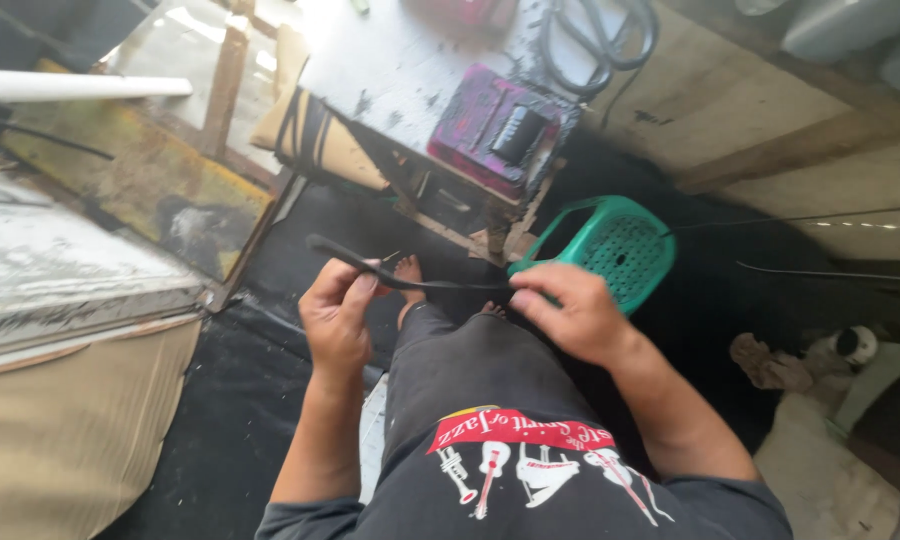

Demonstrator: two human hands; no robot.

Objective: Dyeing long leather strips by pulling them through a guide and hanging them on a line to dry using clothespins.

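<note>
My left hand [336, 312] and my right hand [567, 311] both grip a thin black rubber strip [440, 284], stretched between them above my lap. The strip's far end sticks out past my left hand toward the upper left. My right hand pinches the other end near a green plastic stool [622, 247]. Below the strip my bare feet [409, 268] rest on the dark floor.
A white worktable [390, 70] stands ahead with a purple-stained box [497, 130] and coiled black cable [600, 40] on it. A grimy cabinet with a glass panel [90, 250] is at left. Rags and a white sack [820, 460] lie at right.
</note>
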